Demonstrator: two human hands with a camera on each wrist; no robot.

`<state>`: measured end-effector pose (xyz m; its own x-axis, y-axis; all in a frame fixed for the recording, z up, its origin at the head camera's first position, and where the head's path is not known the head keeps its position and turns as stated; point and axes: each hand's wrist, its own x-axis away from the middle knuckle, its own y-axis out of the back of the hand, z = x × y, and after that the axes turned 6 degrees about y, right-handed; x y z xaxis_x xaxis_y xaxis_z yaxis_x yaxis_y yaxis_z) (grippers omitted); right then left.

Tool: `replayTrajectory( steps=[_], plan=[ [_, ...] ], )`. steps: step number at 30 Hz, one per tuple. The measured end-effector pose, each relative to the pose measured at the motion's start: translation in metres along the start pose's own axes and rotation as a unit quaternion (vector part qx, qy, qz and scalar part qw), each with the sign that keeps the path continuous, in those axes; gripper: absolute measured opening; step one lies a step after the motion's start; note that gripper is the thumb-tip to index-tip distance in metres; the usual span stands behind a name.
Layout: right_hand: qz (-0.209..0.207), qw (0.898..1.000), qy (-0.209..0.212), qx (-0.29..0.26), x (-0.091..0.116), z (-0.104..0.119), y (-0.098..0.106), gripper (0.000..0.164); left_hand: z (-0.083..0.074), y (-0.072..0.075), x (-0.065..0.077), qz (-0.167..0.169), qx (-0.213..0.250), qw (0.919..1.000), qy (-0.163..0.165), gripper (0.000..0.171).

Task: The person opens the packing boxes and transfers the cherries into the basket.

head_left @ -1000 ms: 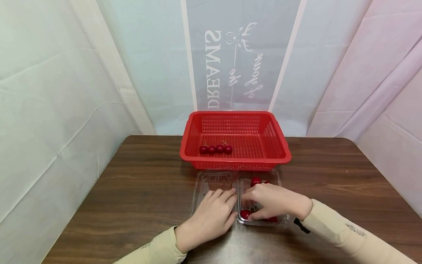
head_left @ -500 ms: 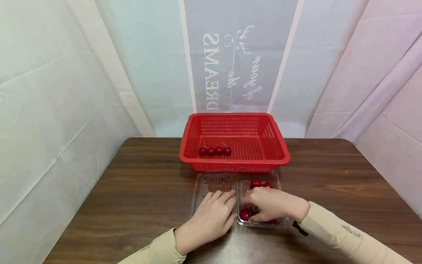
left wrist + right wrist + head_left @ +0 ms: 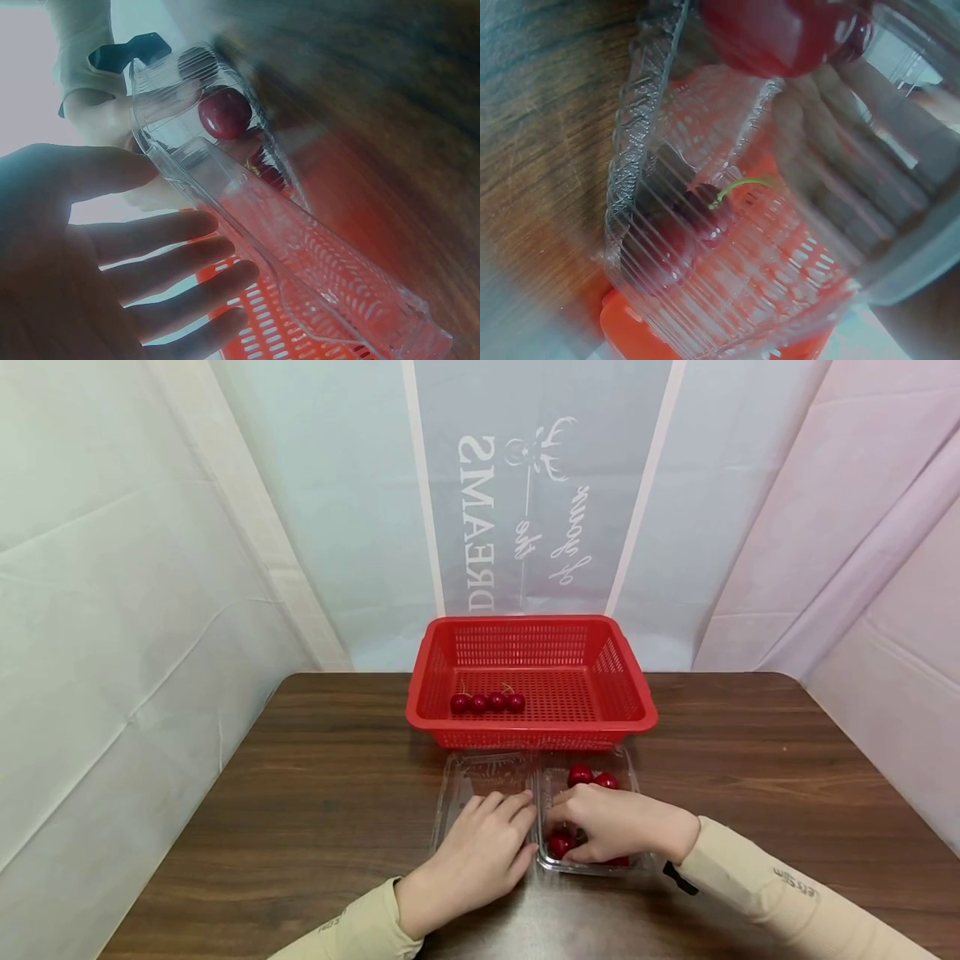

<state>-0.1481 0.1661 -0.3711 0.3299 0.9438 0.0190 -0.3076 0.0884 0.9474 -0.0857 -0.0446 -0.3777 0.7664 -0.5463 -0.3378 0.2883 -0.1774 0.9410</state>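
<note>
A clear plastic clamshell box (image 3: 628, 770) lies unfolded on the table, its lid half (image 3: 480, 764) to the left and several red cherries in the right half. My left hand (image 3: 480, 847) rests over the lid and the hinge edge, fingers extended. Reaching into the right half, my right hand (image 3: 618, 822) has its thumb and fingers curled about a cherry (image 3: 560, 843) at the near left corner. Two other cherries (image 3: 580, 776) sit at the far side of that half. A green stem (image 3: 742, 182) shows in the right wrist view. More fruit is partly hidden under the right hand.
Directly behind the box stands a red perforated basket (image 3: 637, 714). Inside it, several dark cherries (image 3: 478, 702) with stems are lined up at the near left. The brown wooden table (image 3: 322, 802) is bounded by pale cloth hangings at the back and sides.
The cherry at the near left corner has shifted slightly within my right hand's fingers. That hand uncovers slightly more of the far cherries. My left hand stays on the lid.
</note>
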Motion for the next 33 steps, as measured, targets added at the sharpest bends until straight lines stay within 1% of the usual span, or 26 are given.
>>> replayTrajectory(
  steps=[5,14,23,28,33],
  plan=[
    [-0.004,1.000,0.011,0.005,-0.0004,0.0001,0.0009,0.023,-0.0001,0.0007,-0.0002,0.001,0.000,1.0000,-0.001,0.035],
    [-0.005,1.000,0.007,0.013,-0.0001,-0.0021,-0.0010,0.024,0.0007,0.0000,0.0001,0.001,0.002,1.0000,0.000,0.035],
    [-0.011,1.000,0.001,-0.020,0.0006,-0.0026,-0.0017,0.025,0.0008,-0.0007,0.0000,-0.002,0.006,1.0000,0.000,0.034],
    [-0.015,1.000,-0.002,-0.026,0.0012,-0.0024,-0.0018,0.026,0.0012,-0.0015,-0.0002,-0.004,0.005,1.0000,-0.001,0.034],
    [-0.024,1.000,0.003,-0.005,0.0022,-0.0026,-0.0027,0.027,0.0013,-0.0011,-0.0002,-0.001,0.005,1.0000,-0.002,0.035]
  ],
)
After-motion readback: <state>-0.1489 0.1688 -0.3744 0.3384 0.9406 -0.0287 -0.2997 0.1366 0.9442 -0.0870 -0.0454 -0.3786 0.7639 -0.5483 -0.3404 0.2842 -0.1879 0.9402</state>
